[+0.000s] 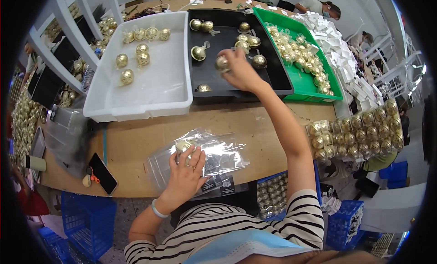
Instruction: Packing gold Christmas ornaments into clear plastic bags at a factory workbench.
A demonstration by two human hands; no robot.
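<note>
My right hand [239, 72] is over the black tray [207, 80], fingers closed round a gold bauble [222, 64]. Several more gold baubles lie in that tray, some with clear ribbon loops, such as the one [198, 53] at its left side. My left hand [187, 169], with a ring and a wristband, is low over the table. Its fingers curl over a pale gold bauble [184, 145] and press on clear plastic packaging [227, 150]. The packaging is glossy, with dark printed patches near its lower edge. Whether the bauble is inside the plastic, I cannot tell.
A white tray [154, 96] with several baubles stands left, a green tray [314, 96] full of them right. Packed baubles [359, 132] are stacked at the table's right edge. A phone [103, 174] and clear bags [68, 136] lie left. White cards [327, 34] pile behind the green tray.
</note>
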